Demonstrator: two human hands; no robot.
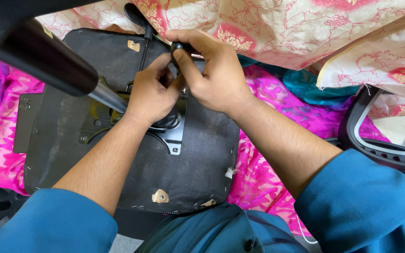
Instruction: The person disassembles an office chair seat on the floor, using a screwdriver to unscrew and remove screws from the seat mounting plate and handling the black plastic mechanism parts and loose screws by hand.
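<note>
An upturned office-chair seat (198, 154), covered in black fabric, lies on pink cloth. A dark metal mechanism plate (172, 133) is bolted to its middle, and a black gas-lift column (48, 58) with a silver shaft sticks out toward the upper left. My left hand (153, 91) is curled over the plate, fingers pinching a part I cannot make out. My right hand (212, 72) grips a small black knob (178, 47) at the plate's far edge, thumb on top. A black lever (139, 18) runs beyond the hands.
Pink patterned cloth (277, 122) covers the surface. Cream floral fabric (282, 28) hangs over the far side, with teal cloth (310, 89) beneath it. A black plastic chair part (366, 140) lies at the right. A flat black plate (24, 122) sits left of the seat.
</note>
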